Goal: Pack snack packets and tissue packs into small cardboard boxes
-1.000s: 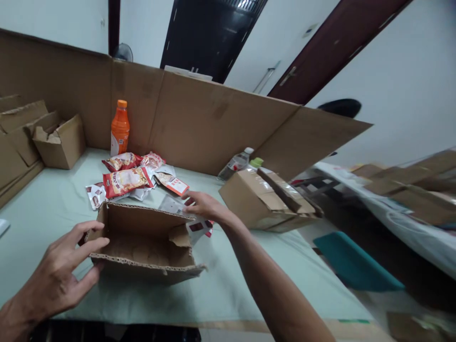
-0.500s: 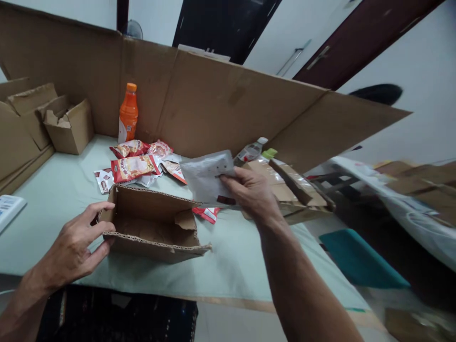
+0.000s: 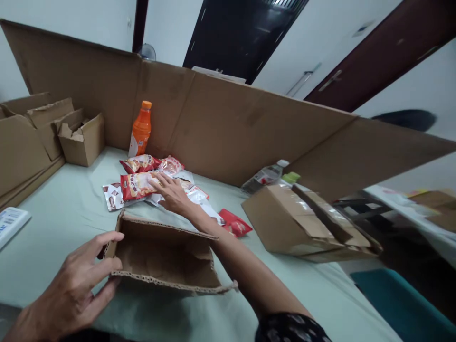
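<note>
My left hand (image 3: 76, 280) grips the left end wall of an open-topped cardboard box (image 3: 164, 280) near the table's front, fingers and thumb over its edges. The part of the box's inside that shows holds nothing. Beyond it, my right hand (image 3: 173, 194) reaches over a pile of snack packets, fingers spread, its fingertips at a red and cream snack packet (image 3: 137, 185). Whether they touch it I cannot tell. Behind that one are another red packet (image 3: 140, 163) and a pink one (image 3: 171, 165). A white packet (image 3: 114, 196) pokes out at the left. My right forearm partly hides a red packet (image 3: 235, 223).
An orange bottle (image 3: 141, 130) stands by the cardboard screen (image 3: 228, 123). A clear bottle (image 3: 265, 176) leans behind a taped cardboard box (image 3: 288, 218) at the right. More cardboard boxes (image 3: 83, 140) stand at the left, with a white device (image 3: 13, 225) at the edge.
My right hand has let go of the translucent pouch and moved left to the snack packets. My left hand still holds the box. The view has shifted, showing the right-hand box more fully.
</note>
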The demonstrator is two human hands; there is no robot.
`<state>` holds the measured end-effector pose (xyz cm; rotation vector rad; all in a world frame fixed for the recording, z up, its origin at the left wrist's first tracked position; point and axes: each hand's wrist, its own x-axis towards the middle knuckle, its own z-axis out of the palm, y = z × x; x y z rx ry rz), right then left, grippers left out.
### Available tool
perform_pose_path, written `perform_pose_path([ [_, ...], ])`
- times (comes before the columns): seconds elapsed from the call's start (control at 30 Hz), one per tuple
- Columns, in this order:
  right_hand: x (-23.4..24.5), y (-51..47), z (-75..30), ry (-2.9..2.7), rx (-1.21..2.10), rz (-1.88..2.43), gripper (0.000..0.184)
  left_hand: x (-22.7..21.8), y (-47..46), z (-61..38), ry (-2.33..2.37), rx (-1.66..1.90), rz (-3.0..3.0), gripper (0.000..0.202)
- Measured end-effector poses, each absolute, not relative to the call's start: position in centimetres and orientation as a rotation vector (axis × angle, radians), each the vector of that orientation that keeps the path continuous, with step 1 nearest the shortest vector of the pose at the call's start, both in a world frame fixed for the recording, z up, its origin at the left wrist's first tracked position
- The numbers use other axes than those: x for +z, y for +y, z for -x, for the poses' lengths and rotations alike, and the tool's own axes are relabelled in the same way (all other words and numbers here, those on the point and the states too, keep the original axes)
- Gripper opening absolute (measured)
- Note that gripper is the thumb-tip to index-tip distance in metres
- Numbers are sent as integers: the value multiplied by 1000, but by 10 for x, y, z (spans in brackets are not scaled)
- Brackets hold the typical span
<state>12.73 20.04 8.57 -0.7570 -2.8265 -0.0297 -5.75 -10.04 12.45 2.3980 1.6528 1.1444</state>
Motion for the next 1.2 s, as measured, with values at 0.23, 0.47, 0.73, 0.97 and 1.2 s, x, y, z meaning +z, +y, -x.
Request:
perform_pose_path([
  [0.23,89,233,-111,-2621,219,997,41,132,-96,63,1632,1101,-2426,23],
  [0.47,174,159,-214,-1736,813,849,24,130,-93,65,1631,1048,-2405,21],
  [0.73,218,54,-255,-2249,1103,911,23,130,-90,66,1587,1096,-2488,17],
  [0.97,194,53,-196,-3071,666,1082,19,134,-89,65,1587,1059,-2613,23],
  [1.2,184,63,-204,-3038,1047,708,33,157,-75,55,1403,857,-2786,38],
])
